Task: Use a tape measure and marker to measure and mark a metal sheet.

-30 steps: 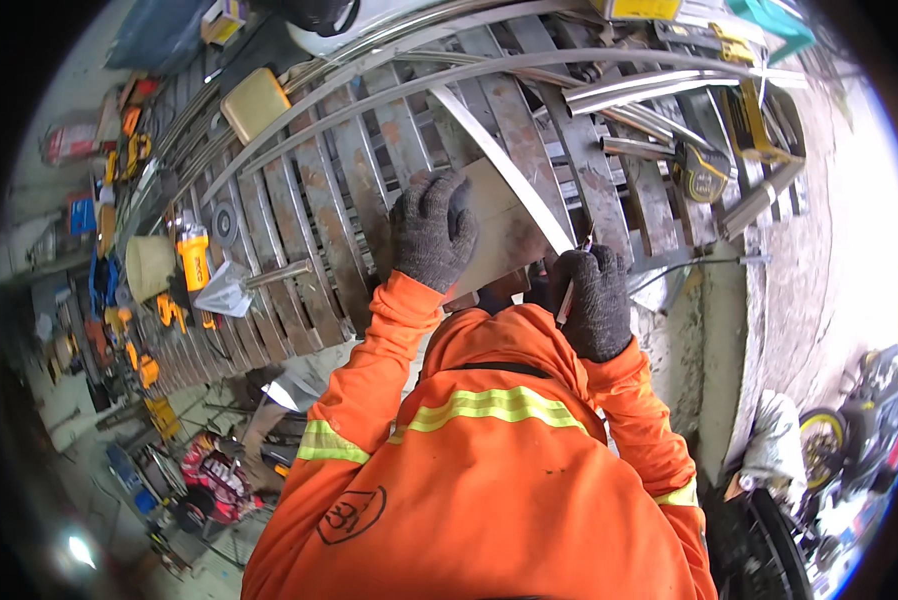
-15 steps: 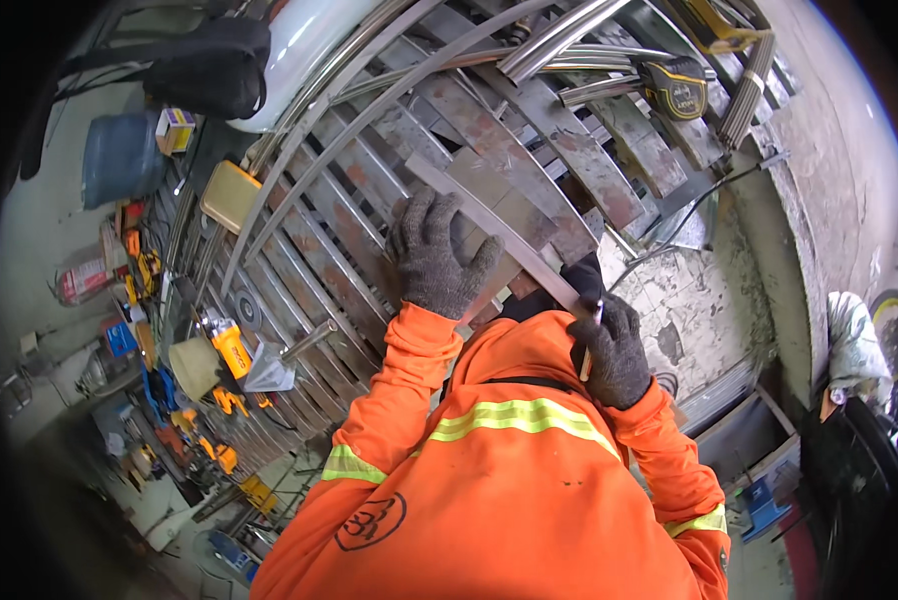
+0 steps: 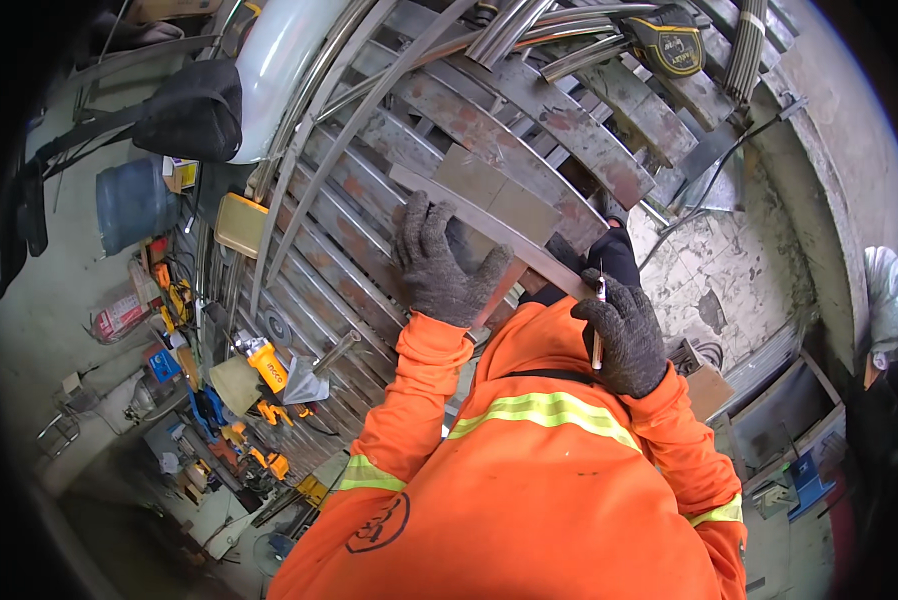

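A flat metal bar (image 3: 491,228) lies slantwise across the slatted metal bench, in front of me. My left hand (image 3: 439,262), in a dark grey knit glove, rests at the bar's near side with its fingers stretched and thumb spread apart. Its fingertips touch the bar's edge. At the bar's right end is my right hand (image 3: 624,340), gloved alike, its fingers closed round a slim, light-coloured pen (image 3: 598,330) held upright. Whether that hand also touches the bar is hard to see. Beyond the bar lie flat grey-brown square plates (image 3: 504,192).
Curved metal strips (image 3: 334,150) and shiny tubes (image 3: 509,30) lie over the bench. A tape measure (image 3: 669,42) sits at the far right. On the left are a yellow angle grinder (image 3: 264,365), a yellow tray (image 3: 241,224) and a blue water jug (image 3: 134,205).
My view has shifted, so the bench and tools appear displaced. Both hands stay at the bar, the left open beside it and the right still round the pen.
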A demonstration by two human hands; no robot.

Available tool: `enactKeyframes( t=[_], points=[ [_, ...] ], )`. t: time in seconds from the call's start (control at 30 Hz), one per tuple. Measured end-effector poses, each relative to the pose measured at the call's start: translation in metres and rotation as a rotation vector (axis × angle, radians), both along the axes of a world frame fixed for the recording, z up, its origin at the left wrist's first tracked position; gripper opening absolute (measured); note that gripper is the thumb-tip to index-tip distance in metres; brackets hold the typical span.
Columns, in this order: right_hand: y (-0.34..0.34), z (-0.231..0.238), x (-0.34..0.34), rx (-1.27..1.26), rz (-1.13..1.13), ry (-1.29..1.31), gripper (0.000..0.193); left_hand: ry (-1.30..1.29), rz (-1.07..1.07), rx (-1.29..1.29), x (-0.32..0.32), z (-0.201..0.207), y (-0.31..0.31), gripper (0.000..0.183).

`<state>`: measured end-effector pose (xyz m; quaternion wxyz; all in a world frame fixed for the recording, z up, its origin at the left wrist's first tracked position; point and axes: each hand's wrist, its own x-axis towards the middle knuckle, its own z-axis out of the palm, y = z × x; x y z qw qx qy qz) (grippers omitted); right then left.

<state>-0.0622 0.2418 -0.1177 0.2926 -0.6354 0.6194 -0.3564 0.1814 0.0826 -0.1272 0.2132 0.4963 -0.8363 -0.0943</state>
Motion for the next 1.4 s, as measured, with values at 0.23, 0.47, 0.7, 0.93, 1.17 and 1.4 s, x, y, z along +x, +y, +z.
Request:
enactKeyframes(
  t=[0.23, 0.47, 0.7, 0.93, 1.17, 1.4],
  points=[
    [0.0009, -0.0034, 0.0010, 0.009, -0.001, -0.014, 0.035, -0.008, -0.010, 0.001, 0.0010, -0.0013, -0.0010, 0.088],
    [-0.0001, -0.0022, 0.0001, 0.023, 0.000, 0.017, 0.037, -0.004, -0.014, 0.007, -0.0012, 0.0016, -0.0011, 0.086],
    [0.0039, -0.0004, 0.0013, 0.043, 0.004, -0.030, 0.039, -0.012, -0.006, 0.024, -0.0013, 0.0000, -0.0014, 0.088],
    [0.0052, -0.0017, 0.0036, 0.032, 0.012, -0.055, 0.041, -0.058, 0.002, 0.032, -0.0012, 0.0019, -0.0013, 0.087],
    [0.0059, -0.0019, 0.0031, 0.073, 0.032, -0.068, 0.045, -0.038, 0.006, 0.035, -0.0006, 0.0000, -0.0017, 0.087],
    [0.0068, -0.0048, 0.0042, 0.037, 0.017, -0.063, 0.054, -0.038, 0.010, 0.034, -0.0019, 0.0002, -0.0013, 0.087]
  ],
)
